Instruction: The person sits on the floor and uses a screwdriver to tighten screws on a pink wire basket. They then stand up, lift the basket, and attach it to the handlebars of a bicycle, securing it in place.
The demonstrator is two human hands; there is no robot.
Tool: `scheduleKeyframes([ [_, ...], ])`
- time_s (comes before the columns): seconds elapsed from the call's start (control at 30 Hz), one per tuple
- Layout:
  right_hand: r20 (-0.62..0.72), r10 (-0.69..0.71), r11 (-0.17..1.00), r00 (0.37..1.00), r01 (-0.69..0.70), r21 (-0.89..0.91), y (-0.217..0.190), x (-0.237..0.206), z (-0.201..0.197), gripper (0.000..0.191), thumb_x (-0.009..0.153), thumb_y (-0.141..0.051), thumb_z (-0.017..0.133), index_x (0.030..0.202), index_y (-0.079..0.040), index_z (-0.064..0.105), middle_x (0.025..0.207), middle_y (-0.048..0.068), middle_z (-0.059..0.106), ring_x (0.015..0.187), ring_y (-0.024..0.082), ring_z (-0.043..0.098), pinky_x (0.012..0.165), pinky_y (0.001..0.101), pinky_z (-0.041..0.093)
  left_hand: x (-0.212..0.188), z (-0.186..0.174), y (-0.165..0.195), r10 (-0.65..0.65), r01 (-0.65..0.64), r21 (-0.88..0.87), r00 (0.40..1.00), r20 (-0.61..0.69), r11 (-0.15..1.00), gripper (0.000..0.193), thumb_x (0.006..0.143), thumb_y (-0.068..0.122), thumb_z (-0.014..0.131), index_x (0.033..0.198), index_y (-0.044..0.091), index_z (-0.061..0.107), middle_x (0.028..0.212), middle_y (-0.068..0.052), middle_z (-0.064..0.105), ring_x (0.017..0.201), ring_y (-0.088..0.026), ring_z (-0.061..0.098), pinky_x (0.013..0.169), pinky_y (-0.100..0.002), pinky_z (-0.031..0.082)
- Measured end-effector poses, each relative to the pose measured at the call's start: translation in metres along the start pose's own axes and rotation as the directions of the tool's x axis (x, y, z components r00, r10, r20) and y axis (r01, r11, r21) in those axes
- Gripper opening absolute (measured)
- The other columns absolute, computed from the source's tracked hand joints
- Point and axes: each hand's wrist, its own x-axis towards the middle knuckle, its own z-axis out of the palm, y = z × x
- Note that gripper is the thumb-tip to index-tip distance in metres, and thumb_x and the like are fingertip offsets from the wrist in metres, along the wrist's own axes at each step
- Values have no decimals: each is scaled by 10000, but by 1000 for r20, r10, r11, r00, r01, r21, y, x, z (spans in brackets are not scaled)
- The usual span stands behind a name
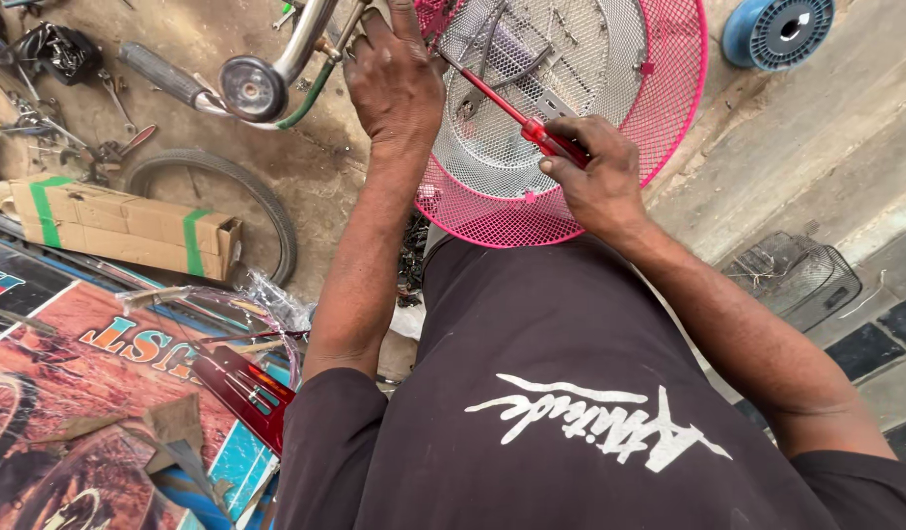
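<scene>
My right hand (595, 177) has its fingers clamped on a red screwdriver (517, 113), tip inside the pink basket (669, 88). Left hand (399, 83) grips the basket's left rim, fingers closed there. Handlebar (276, 69) left of basket; tyre (232, 196) on the ground below that

Floor: bare, dusty concrete (306, 167) in even daylight. A stepped concrete ledge (816, 137) runs along the right side. Scattered hand tools (90, 147), a loose tyre (237, 196), a taped cardboard box (119, 226), a blue spool (777, 29) and a black wire basket (797, 275) lie about.
</scene>
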Motion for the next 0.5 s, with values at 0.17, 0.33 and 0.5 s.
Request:
scheduleKeyframes([
  [0.17, 35, 2, 1000, 999, -3, 29, -3, 3, -2, 370, 881, -31, 812, 1225, -19, 677, 1045, 123, 688, 920, 217, 730, 812, 341, 615, 3, -11, 2, -17, 18, -50, 1000, 16, 999, 1116, 759, 425, 904, 1554, 58, 212, 1159, -172, 587, 918, -309, 673, 736, -440, 567],
  [0.33, 16, -57, 998, 998, 58, -29, -5, 2, 1, 376, 860, -1, 809, 1207, -10, 662, 1041, 137, 674, 903, 245, 719, 787, 372, 596, 2, -14, 0, -19, 20, -28, 999, 39, 999, 1065, 787, 362, 902, 1555, 53, 233, 1151, -169, 594, 933, -298, 676, 745, -427, 568],
  [0.5, 4, -22, 998, 1000, 22, -65, 8, 1, 10, 339, 893, -32, 798, 1205, -29, 666, 1031, 123, 682, 889, 249, 716, 771, 387, 573, 3, -14, -1, 7, -5, -73, 1000, 26, 997, 995, 780, 350, 892, 1479, 8, 273, 1215, -225, 604, 942, -312, 681, 753, -420, 572],
])
